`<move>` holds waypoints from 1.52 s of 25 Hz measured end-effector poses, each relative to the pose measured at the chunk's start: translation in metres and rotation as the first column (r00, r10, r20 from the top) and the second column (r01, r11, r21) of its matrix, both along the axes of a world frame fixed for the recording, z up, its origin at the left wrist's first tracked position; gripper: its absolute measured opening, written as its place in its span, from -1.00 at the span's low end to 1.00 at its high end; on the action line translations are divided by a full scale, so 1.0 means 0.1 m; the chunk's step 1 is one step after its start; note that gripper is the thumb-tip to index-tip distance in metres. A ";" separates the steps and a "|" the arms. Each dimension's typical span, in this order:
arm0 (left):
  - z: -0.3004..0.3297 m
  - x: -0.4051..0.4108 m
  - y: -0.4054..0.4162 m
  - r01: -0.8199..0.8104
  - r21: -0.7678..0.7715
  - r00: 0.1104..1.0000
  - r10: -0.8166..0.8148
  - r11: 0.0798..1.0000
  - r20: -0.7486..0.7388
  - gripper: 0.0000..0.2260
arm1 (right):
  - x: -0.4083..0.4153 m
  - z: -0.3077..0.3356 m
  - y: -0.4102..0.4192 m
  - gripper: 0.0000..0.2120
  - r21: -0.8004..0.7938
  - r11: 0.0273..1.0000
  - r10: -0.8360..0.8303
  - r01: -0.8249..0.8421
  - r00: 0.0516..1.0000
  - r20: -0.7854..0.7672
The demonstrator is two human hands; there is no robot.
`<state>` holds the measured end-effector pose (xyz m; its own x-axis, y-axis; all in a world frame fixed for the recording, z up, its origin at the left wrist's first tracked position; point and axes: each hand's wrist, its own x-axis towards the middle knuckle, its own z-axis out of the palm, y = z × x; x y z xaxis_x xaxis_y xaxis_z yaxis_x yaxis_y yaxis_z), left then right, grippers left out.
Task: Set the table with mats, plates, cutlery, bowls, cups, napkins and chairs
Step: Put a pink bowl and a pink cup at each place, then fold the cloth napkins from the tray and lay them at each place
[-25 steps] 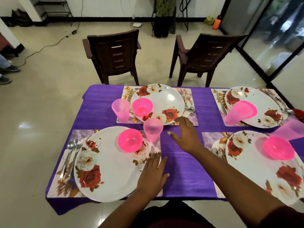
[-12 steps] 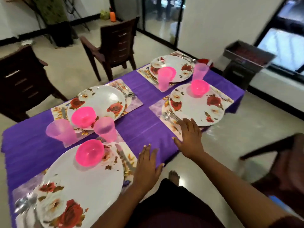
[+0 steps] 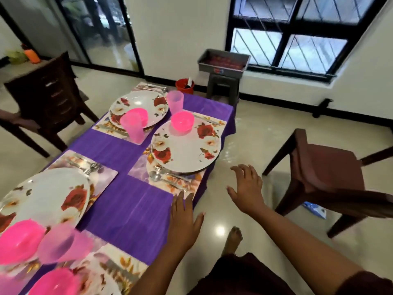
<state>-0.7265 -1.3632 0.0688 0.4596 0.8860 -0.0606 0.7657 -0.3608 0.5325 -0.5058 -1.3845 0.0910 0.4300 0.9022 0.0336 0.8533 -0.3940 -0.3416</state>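
Lower left badly blurred: two pink plastic bowls (image 3: 18, 241) and a pale pink tumbler (image 3: 63, 243) smear there, their mat half cut off by the frame. Purple-clothed desk (image 3: 127, 209), long axis running from lower left toward the far window wall. Nearest clear setting at the desk's right edge: floral white plate (image 3: 185, 150) on a floral mat (image 3: 170, 179), pink bowl on the plate's far rim, spoon and fork (image 3: 161, 175) just beside the plate's near side, partly hidden under it. Left hand (image 3: 184, 218) flat on the right edge, fingers straight, holding nothing. Right hand (image 3: 246, 188) off the desk over the floor, fingers spread, empty. Brown plastic armchair (image 3: 327, 173) well apart at right, partly cut off.
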 end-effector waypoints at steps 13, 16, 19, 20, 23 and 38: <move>0.12 2.15 1.25 0.107 0.194 0.994 -0.109 0.975 0.004 -0.47 | 1.81 0.06 0.81 -0.41 -0.139 0.984 0.133 -0.110 0.976 0.171; 0.23 2.78 1.62 0.093 0.192 0.995 -0.099 0.977 0.019 -0.47 | 2.50 0.11 1.00 -0.40 -0.162 0.981 0.146 -0.109 0.960 0.240; 0.23 3.12 1.80 0.130 0.194 0.991 -0.134 0.972 0.007 -0.47 | 2.91 0.08 1.13 -0.40 -0.167 0.985 0.080 -0.043 0.972 0.220; 0.23 3.19 1.87 0.140 0.193 0.989 -0.145 0.971 0.008 -0.48 | 2.99 0.06 1.18 -0.40 -0.159 0.987 0.052 -0.019 0.977 0.206; 0.18 3.55 2.23 0.147 0.149 0.988 -0.151 0.978 0.014 -0.50 | 3.34 0.02 1.50 -0.41 -0.161 0.987 0.025 0.004 0.985 0.173; -0.08 5.17 4.55 0.008 0.011 0.997 -0.009 1.000 0.072 -0.56 | 4.98 0.07 4.58 -0.41 -0.232 0.939 0.285 -0.253 0.952 0.113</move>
<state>-0.2092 -0.9078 0.0608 0.4703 0.8823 -0.0177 0.7222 -0.3733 0.5823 -0.0076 -0.9269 0.0977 0.1750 0.9761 -0.1285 0.9709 -0.1928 -0.1421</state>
